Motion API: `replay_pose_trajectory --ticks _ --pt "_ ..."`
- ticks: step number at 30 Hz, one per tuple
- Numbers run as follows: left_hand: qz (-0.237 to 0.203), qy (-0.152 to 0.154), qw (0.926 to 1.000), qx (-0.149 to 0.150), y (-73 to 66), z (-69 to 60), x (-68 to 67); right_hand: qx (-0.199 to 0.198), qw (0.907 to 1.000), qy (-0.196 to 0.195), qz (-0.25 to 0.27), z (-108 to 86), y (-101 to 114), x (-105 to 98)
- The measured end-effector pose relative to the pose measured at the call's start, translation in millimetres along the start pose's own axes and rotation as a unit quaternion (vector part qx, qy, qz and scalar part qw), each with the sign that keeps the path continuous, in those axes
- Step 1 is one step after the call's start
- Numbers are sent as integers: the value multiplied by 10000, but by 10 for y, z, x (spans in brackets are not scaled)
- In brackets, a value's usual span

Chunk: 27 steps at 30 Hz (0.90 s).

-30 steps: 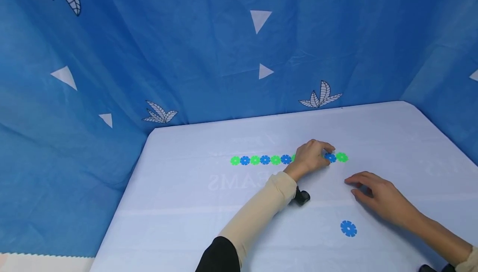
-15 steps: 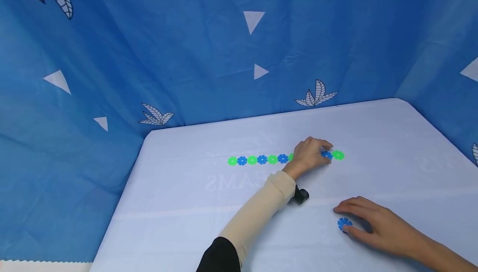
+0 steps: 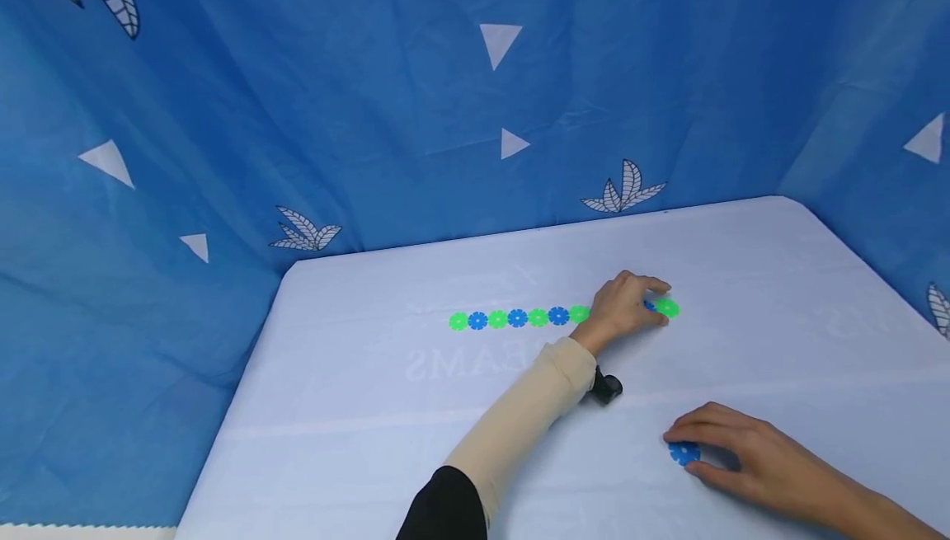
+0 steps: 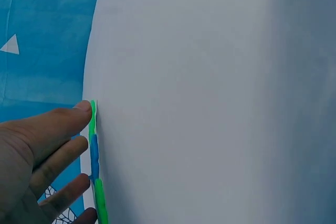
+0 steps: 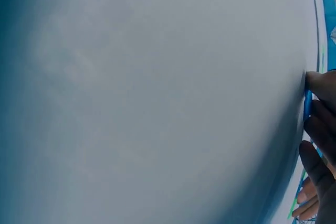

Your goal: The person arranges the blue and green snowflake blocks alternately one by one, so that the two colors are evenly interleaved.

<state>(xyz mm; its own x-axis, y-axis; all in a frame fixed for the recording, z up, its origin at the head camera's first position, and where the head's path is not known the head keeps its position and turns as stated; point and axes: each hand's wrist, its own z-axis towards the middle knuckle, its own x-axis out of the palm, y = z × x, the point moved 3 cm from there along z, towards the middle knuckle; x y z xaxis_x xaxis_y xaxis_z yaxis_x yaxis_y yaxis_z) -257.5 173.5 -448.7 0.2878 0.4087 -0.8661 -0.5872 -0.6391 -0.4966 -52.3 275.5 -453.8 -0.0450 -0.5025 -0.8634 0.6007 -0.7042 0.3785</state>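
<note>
A straight row of notched, flower-shaped plastic discs, alternating green and blue, lies on the white tabletop; one blue disc [image 3: 517, 318] is near its left part. My left hand [image 3: 622, 307] lies over the row's right part and hides some discs. Its thumb and index finger spread about the last green disc [image 3: 670, 309], with the thumb near its lower edge. Lower right, my right hand [image 3: 750, 456] pinches a loose blue snowflake disc [image 3: 684, 453] by its edges. In the right wrist view this blue disc [image 5: 307, 106] shows edge-on between thumb and fingers.
The white table covering [image 3: 334, 457] carries faint mirrored lettering. A blue curtain [image 3: 416, 111] with leaf and triangle prints hangs behind and beside the table. A black wrist camera [image 3: 609, 389] sticks out beside my left wrist.
My right hand has come down toward me from beside the row to the loose blue disc and now pinches it. My left hand has slid slightly right along the row.
</note>
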Motion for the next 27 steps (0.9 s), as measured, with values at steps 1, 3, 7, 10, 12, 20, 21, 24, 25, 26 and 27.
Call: replay_pose_trajectory --ticks 1,3,7,10,12,20,21,24,25,26,27 --pt "29 21 10000 -3 -8 8 10 -31 10000 -14 20 0 1 5" --pt "141 49 9999 -5 -22 25 29 -109 9999 -31 34 8 5 11" --pt "396 56 9992 -10 -43 54 47 -418 9991 -32 45 29 18 3" --pt "472 2 9989 5 -48 63 50 -565 9984 68 76 40 14 4" --pt "457 -20 9990 20 -51 65 55 -599 9981 123 45 39 8 6" --pt "485 -54 9988 -15 -54 71 53 -619 9976 305 25 27 0 -5" --pt "489 -60 9988 -20 -53 71 52 -570 9978 332 9 28 2 -8" --pt "487 -71 9988 -43 -48 73 56 -402 9984 399 -33 31 0 -13" --pt "486 -73 9988 -43 -49 72 60 -345 9986 388 -28 30 -1 -13" --pt "479 -76 9988 -44 -51 72 64 -274 9990 355 -48 28 -3 -16" --pt "483 -73 9988 -41 -52 72 68 -202 9993 305 -78 26 -7 -18"
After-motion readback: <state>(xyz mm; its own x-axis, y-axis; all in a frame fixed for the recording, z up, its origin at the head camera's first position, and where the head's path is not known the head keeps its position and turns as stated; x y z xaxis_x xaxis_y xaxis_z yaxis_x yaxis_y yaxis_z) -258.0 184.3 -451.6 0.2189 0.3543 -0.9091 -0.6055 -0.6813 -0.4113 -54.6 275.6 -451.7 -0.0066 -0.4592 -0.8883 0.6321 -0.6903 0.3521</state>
